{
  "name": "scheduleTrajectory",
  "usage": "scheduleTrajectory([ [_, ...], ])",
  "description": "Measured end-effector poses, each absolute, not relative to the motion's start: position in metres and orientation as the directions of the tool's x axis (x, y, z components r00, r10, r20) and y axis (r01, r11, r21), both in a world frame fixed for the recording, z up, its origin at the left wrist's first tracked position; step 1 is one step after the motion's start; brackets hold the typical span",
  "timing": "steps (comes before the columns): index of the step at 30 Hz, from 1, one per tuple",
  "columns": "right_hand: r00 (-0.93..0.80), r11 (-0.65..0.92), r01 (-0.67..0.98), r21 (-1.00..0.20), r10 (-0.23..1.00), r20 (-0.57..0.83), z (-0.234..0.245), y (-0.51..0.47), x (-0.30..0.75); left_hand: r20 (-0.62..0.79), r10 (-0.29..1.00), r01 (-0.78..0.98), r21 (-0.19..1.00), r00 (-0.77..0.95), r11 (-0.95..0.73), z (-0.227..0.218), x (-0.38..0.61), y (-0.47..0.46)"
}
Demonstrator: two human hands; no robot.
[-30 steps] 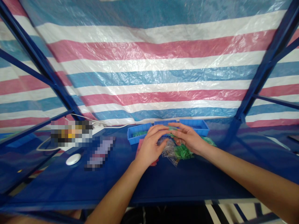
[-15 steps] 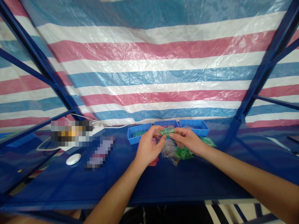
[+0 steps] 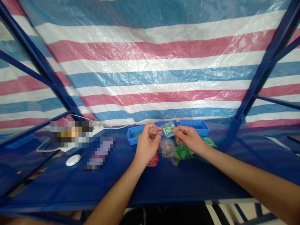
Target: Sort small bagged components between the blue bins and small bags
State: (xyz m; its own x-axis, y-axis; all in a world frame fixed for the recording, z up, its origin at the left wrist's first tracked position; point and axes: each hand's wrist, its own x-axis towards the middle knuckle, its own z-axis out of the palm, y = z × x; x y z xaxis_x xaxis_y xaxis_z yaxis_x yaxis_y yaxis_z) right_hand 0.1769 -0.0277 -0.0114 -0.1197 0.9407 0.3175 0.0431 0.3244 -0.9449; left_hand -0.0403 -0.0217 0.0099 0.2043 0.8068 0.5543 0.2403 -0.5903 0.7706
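Note:
A small clear plastic bag with green contents [image 3: 168, 129] is held up above the table between my hands. My right hand [image 3: 188, 136] pinches its right edge between thumb and fingers. My left hand [image 3: 148, 142] is closed in a pinch at the bag's left edge. Below lie red packets [image 3: 153, 160], partly hidden by my left hand. Beside them are clear bags with greyish contents [image 3: 168, 148] and a heap of bright green pieces in plastic [image 3: 184, 152], just under my right hand.
Behind my hands stand a left blue bin [image 3: 133, 141] with green items, a middle one [image 3: 159, 123] mostly hidden, and a right one [image 3: 197, 125]. A white round object [image 3: 73, 160], a blurred-out flat item [image 3: 100, 153] and a power strip [image 3: 97, 129] with cables are on the left.
The small bag has turned flatter toward me, showing more of its face. My left fingers have shifted from its front to its left edge, while my right hand keeps hold.

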Motion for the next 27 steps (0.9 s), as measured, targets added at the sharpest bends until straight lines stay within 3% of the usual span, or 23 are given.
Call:
scheduleTrajectory([
  [5,0.060,0.385,0.021,-0.923,0.921,0.386,-0.011,-0.022,0.185,0.618,0.725,0.435,0.587,0.303,-0.682,0.015,-0.044,-0.023],
  [9,0.081,0.380,-0.007,-0.925,0.922,0.379,-0.015,-0.015,0.189,0.597,0.663,0.485,0.459,0.452,-0.744,0.013,-0.044,-0.024],
  [13,-0.055,0.376,0.025,-0.926,0.926,0.374,-0.018,-0.016,0.186,0.569,0.646,0.405,0.504,0.509,-0.763,0.013,-0.042,-0.026],
  [19,-0.235,0.389,-0.005,-0.921,0.895,0.379,-0.016,-0.026,0.175,0.579,0.681,0.302,0.619,0.448,-0.725,0.021,-0.045,-0.026],
  [21,-0.237,0.387,-0.003,-0.922,0.896,0.376,-0.018,-0.026,0.174,0.608,0.673,0.364,0.566,0.421,-0.740,0.024,-0.053,-0.022],
  [25,-0.234,0.385,0.059,-0.921,0.902,0.362,-0.022,-0.026,0.177,0.669,0.643,0.621,0.334,0.373,-0.709,0.027,-0.080,-0.003],
  [27,-0.234,0.389,0.087,-0.917,0.903,0.361,-0.023,-0.027,0.178,0.639,0.686,0.709,0.299,0.348,-0.638,0.023,-0.094,0.009],
])
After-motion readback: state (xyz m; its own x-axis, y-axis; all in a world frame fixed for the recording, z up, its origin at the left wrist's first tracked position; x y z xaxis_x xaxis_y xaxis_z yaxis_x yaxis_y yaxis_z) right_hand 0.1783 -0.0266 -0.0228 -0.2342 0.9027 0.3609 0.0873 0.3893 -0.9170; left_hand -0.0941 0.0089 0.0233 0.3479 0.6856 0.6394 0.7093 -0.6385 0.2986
